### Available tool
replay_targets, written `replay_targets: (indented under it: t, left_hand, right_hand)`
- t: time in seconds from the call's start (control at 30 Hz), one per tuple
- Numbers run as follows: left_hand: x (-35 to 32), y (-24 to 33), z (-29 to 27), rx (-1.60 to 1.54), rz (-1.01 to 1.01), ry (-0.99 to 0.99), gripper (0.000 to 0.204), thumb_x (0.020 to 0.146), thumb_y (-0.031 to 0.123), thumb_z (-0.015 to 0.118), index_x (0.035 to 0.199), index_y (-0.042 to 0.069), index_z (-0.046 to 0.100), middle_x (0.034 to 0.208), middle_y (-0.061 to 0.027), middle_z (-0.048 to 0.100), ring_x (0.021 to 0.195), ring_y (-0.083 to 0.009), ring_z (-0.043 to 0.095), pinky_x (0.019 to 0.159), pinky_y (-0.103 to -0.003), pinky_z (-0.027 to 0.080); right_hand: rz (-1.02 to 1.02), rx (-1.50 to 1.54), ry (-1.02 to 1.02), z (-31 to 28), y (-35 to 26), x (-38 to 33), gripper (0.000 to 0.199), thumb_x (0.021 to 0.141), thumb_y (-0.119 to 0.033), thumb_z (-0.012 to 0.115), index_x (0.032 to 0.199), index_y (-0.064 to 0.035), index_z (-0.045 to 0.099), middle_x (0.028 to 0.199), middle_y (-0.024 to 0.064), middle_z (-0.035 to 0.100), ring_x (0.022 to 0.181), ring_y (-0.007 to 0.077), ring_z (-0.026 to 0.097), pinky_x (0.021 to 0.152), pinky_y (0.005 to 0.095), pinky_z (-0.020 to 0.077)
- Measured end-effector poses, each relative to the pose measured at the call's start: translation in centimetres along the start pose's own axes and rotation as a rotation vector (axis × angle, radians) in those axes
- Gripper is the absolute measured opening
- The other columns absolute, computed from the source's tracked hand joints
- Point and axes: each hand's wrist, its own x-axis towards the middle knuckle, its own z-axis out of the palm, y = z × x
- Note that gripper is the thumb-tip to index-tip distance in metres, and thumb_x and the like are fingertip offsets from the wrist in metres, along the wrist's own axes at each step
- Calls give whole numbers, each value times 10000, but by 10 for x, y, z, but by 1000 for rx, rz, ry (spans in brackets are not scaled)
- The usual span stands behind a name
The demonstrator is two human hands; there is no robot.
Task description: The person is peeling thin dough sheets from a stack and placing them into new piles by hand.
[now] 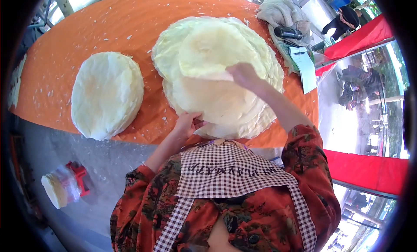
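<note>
A big stack of thin pale round wrappers (226,104) lies on the orange table (87,30) in front of me. My right hand (244,74) pinches the edge of the top sheet (210,50), which is lifted and folded back over the far part of the stack. My left hand (187,123) rests on the near edge of the stack, fingers pressing the sheets. A second, smaller stack of the same wrappers (106,93) sits apart to the left.
A crumpled grey cloth (282,11), a black cylinder (287,33) and a white paper sheet (305,67) lie at the table's far right. A clear bag of round wrappers on a red object (65,187) sits on the grey floor at lower left. People sit beyond, at right.
</note>
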Motion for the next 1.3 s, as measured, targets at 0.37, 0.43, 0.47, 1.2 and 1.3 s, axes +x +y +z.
replay_targets:
  t: [0.37,0.43,0.47,1.2,1.3]
  left_hand:
    - [-3,-6,8,-35,24,-74,217,859,31,563,1070,-1,522,898,-111,599,735,-247,627,662,-342,576]
    - [-5,-5,9,-23,26,-90,222,859,19,557,1076,-8,519,901,-118,599,741,-252,630,662,-341,576]
    - [-6,-7,10,-21,27,-79,219,858,15,542,1071,-29,521,894,-131,602,747,-261,633,666,-351,574]
    - [-15,87,6,-83,448,-181,656,879,335,561,1401,82,255,1412,-175,327,1274,-315,369,1006,-493,371]
    - [-12,89,17,-156,423,-441,603,878,166,548,1396,46,264,1328,-163,434,1222,-305,437,983,-436,412]
  right_hand:
    - [-42,-28,127,43,-101,-74,49,755,-111,490,746,-81,527,696,119,568,663,301,601,545,405,472]
    - [-26,-1,98,58,-106,-81,58,750,-114,503,761,-65,533,690,117,569,678,310,602,554,409,476]
    - [-5,14,120,62,-104,-85,72,747,-132,531,764,-62,533,691,110,574,686,308,605,563,402,484]
    - [216,606,49,-248,3,-5,258,765,-201,695,941,-28,620,782,37,642,690,129,613,680,303,513]
    - [524,1006,-165,-189,96,-11,374,760,-281,723,1007,-26,604,815,35,640,651,138,608,665,314,518]
